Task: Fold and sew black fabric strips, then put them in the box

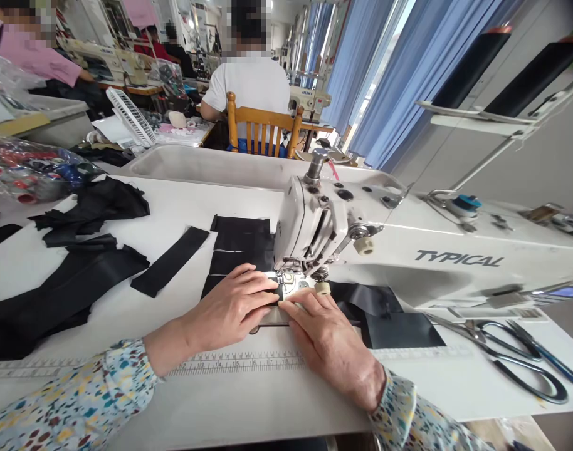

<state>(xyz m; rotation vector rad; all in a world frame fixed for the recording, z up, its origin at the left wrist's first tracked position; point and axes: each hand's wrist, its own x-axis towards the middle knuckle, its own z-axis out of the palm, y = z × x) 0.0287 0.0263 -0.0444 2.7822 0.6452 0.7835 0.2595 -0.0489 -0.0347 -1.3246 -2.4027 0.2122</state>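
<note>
A white sewing machine (310, 219) stands on the table, its needle area just beyond my fingertips. My left hand (230, 304) lies palm down, fingers stretched out, on black fabric pieces (242, 241) left of the presser foot. My right hand (321, 332) rests low with extended fingers at the front of the needle plate, its fingertips close to my left ones at the fabric edge. More black fabric (402, 329) lies to the right, behind my right hand. Some of the cloth under my fingers is hidden.
Loose black strips (171, 260) and a black fabric pile (108, 203) lie at left. A ruler strip (211, 361) runs along the front. Scissors (516, 357) lie at right, below the machine arm. Beyond a white trough (211, 166), a person in white sits on a wooden chair (265, 125).
</note>
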